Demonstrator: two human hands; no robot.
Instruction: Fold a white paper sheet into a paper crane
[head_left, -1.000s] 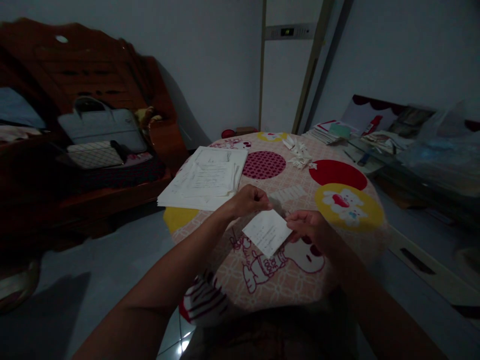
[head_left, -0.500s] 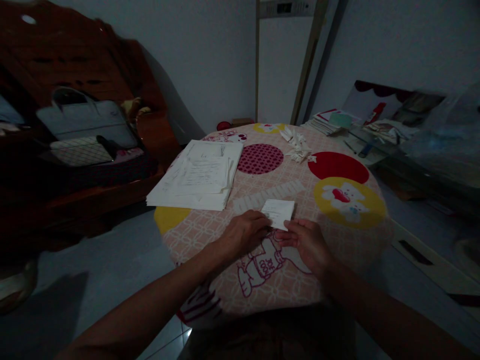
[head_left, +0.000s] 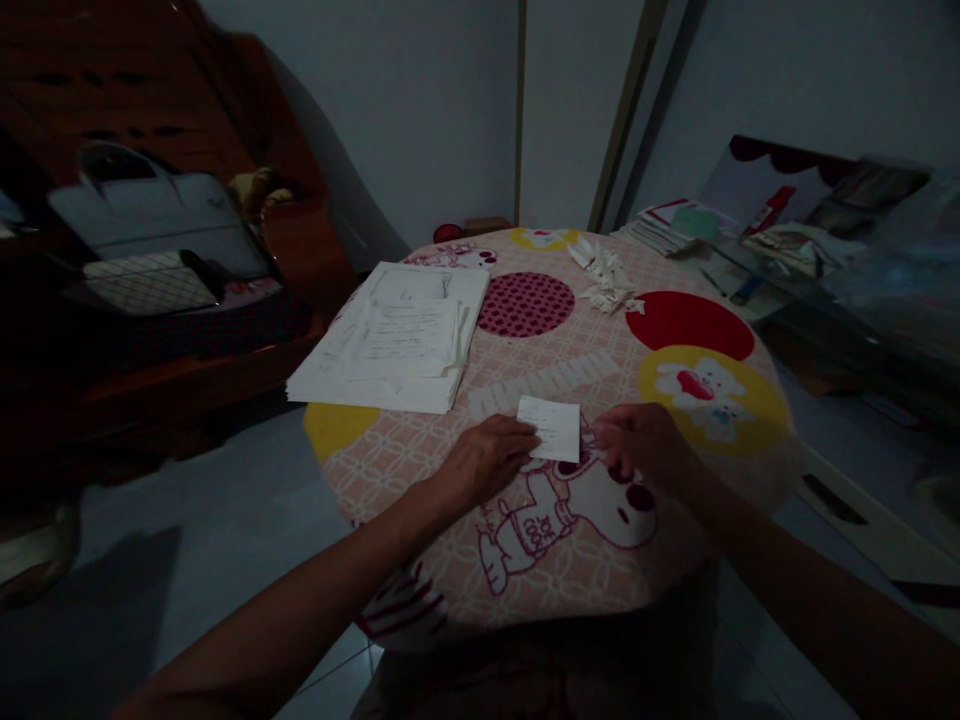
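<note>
A small white folded paper (head_left: 551, 428) lies on the round table with a cartoon-print cloth (head_left: 397, 470). My left hand (head_left: 487, 462) rests on the cloth, and its curled fingertips pinch the paper's left edge. My right hand (head_left: 645, 445) sits just right of the paper, not touching it. Its fingers are curled in and I see nothing in them. A long pale paper strip (head_left: 540, 385) lies just beyond the small paper.
A thick stack of white sheets (head_left: 397, 345) covers the table's left side. Torn paper scraps (head_left: 607, 280) lie at the far edge. Books and clutter (head_left: 675, 225) sit on a low surface to the right. A wooden bench with bags (head_left: 150, 225) stands at left.
The paper was held up between both hands, then brought down onto the table. My right hand has since let go and slid a little to the right.
</note>
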